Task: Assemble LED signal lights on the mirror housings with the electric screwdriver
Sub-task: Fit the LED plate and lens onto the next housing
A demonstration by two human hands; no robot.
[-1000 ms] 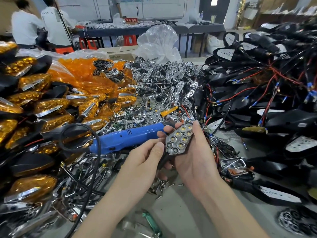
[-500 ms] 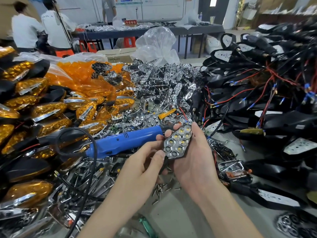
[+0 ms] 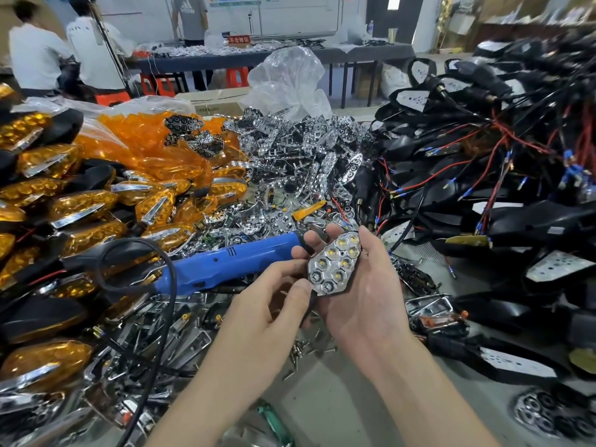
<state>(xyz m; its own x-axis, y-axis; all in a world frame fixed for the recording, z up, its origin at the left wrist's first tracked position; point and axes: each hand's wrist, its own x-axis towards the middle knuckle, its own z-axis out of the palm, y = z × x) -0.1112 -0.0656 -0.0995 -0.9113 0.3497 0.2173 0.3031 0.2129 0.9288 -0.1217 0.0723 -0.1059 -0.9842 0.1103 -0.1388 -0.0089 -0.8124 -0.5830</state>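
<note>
Head view: chrome honeycomb LED module (image 3: 333, 264), yellow emitters; right hand (image 3: 364, 295) grip clamps it, left hand (image 3: 267, 304) pinches edge; far sign (image 3: 238, 39) 不合格区.

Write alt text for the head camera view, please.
The right hand grips a chrome LED module while the left hand pinches its lower edge. A blue electric screwdriver lies behind, between amber lenses at left and wired black housings at right.

Centre: LED module (image 3: 333, 264) held in the right hand (image 3: 364, 295), left hand (image 3: 267, 304) touching its left edge, above loose screws (image 3: 306, 350) on the tabletop (image 3: 338, 398). Electric screwdriver (image 3: 225, 266) lies just left, behind the left hand. Finished lights (image 3: 64, 204) heaped left; reflectors (image 3: 306, 150) behind; wired mirror housings (image 3: 483, 188) right.
</note>
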